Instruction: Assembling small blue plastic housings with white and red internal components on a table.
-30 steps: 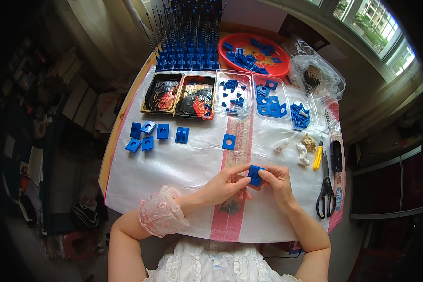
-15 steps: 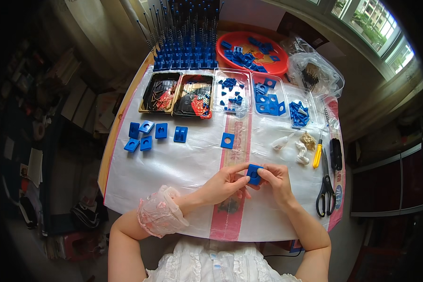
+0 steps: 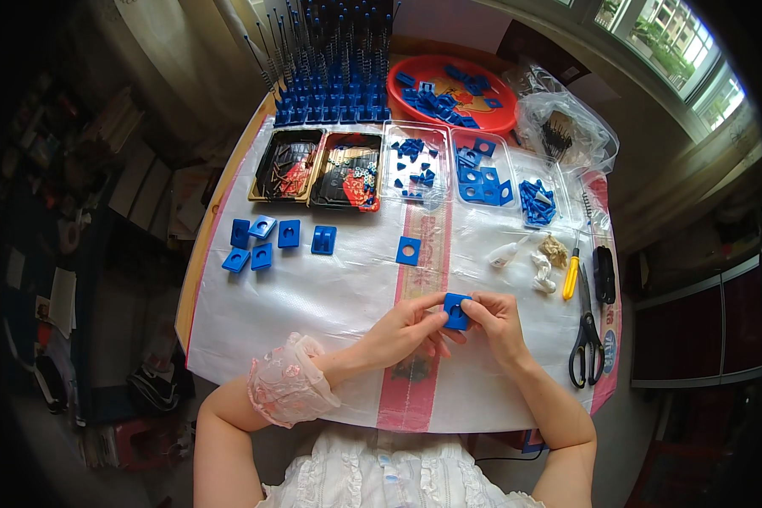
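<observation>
Between both hands, above the near middle of the table, is a blue plastic piece with a round recess [image 3: 456, 311]. My left hand [image 3: 411, 326] pinches its left edge with thumb and forefinger. On the right edge, my right hand [image 3: 493, 320] grips it, thumb over the front. Beyond them a flat blue square plate with a hole [image 3: 409, 262] lies on the white table cover [image 3: 339, 296]. Several blue square pieces [image 3: 262, 256] sit in a loose group at the left, and another blue piece with a raised slotted middle [image 3: 323, 240] lies beside them.
Across the back stand black trays [image 3: 345, 201] of screws and small metal parts, and clear trays [image 3: 416, 127] of blue parts. Behind are a red basin [image 3: 508, 118] and a rack of upright springs and rods [image 3: 339, 76]. A yellow-handled screwdriver [image 3: 571, 279] and scissors [image 3: 586, 347] lie right.
Both hands still hold the blue piece in nearly the same place. The whole view has shifted slightly; nothing on the table has been moved.
</observation>
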{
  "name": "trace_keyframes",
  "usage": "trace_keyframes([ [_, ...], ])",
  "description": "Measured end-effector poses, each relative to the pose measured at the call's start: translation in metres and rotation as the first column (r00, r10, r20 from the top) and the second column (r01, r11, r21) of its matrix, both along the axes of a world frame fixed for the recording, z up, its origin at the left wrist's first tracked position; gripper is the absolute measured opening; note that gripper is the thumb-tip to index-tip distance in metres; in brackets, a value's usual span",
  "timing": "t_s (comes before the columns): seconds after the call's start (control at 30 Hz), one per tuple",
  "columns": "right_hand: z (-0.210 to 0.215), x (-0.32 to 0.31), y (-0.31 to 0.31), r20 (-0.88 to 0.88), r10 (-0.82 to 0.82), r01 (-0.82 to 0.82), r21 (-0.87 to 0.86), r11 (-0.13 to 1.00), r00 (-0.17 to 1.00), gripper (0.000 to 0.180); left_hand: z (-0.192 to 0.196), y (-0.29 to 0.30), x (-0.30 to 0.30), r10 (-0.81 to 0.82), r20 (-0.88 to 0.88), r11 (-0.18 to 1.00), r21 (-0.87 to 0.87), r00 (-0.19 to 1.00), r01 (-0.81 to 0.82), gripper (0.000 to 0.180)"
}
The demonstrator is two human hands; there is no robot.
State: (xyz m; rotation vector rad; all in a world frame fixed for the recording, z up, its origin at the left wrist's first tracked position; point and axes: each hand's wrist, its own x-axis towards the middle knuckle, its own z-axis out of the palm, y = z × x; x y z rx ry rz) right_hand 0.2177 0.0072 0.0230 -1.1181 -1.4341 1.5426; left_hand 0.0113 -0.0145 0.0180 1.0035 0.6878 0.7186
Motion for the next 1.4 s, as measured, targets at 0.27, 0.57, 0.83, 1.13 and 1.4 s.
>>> trace_keyframes([
  [0.27, -0.007, 0.001, -0.001, -0.023, 0.017, -0.017, -0.002, 1.000, 1.000, 0.027, -0.004, 0.002, 0.000, 0.029, 0.034, 0.999, -0.041, 0.999, -0.028, 0.037],
  [0.57, -0.009, 0.001, -0.001, -0.025, 0.029, -0.028, 0.032, 0.999, 0.999, 0.026, 0.000, 0.001, 0.000, 0.058, 0.016, 0.997, -0.048, 0.998, -0.057, 0.034],
  [0.83, -0.014, 0.003, -0.001, 0.029, 0.025, -0.027, 0.071, 0.997, 0.999, 0.026, -0.004, -0.001, 0.002, 0.101, 0.017, 0.995, -0.028, 0.995, -0.100, 0.035],
  [1.13, -0.011, 0.002, 0.001, -0.003, 0.026, -0.026, 0.048, 0.999, 1.000, 0.019, -0.007, 0.001, 0.001, 0.105, 0.039, 0.994, -0.040, 0.994, -0.103, 0.035],
  [1.4, -0.012, 0.003, 0.001, -0.011, 0.034, -0.034, 0.025, 0.999, 0.999, 0.018, -0.007, 0.001, 0.001, 0.095, 0.017, 0.995, -0.006, 0.995, -0.095, 0.036],
])
